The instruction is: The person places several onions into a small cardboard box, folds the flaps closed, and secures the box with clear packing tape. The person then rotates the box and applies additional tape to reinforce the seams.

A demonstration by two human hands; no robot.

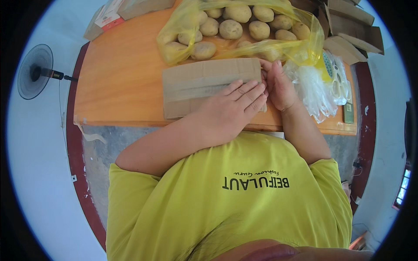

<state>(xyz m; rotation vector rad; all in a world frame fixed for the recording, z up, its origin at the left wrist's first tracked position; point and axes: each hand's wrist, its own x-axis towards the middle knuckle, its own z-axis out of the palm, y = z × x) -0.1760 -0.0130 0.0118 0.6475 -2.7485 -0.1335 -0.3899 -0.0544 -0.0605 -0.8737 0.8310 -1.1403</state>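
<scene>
A closed brown cardboard box (196, 78) with clear tape along its top lies near the front edge of the wooden table (111, 78). My left hand (240, 104) rests flat on the box's right part, its fingers extended toward the right end. Against that right end is my right hand (279, 84), palm turned to the box, thumb raised; its other fingers are partly hidden behind the left fingertips and the box. Just beyond the box, a translucent yellow plastic bag (166, 36) lies spread open with many potatoes (231, 29) in it.
Clear plastic bags (308, 86), white-handled scissors (339, 85) and a green box (348, 112) lie at the right. Open cardboard boxes (354, 27) stand at the back right, more cartons (111, 14) at the back left. A fan (36, 71) is beyond the table's left side.
</scene>
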